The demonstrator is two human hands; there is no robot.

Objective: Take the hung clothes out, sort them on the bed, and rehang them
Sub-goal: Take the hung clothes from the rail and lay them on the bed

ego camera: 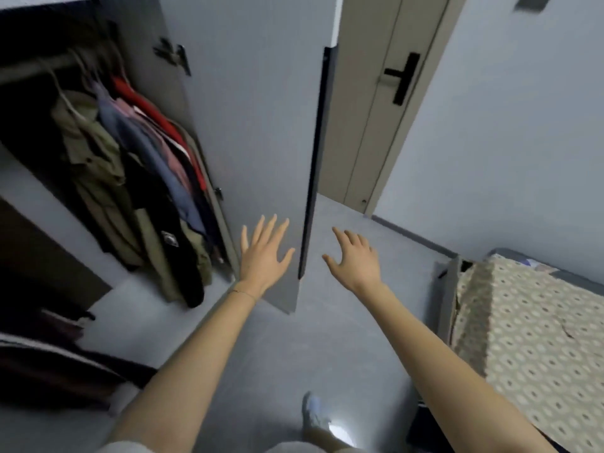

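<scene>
Wardrobe [98, 14] holds hung clothes [130, 178]; both hands empty.

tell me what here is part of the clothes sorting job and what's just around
In the job: hung clothes, rail, wardrobe door, bed, left hand and right hand, both empty.
Just around: room door, floor.

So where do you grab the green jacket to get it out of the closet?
Probably by its hanger, just under the hook, not by the cloth. The green jacket hangs at the left end of the row on the rail, with dark open space on its left, so reach in from that side and lift the hook up off the rail.
</scene>
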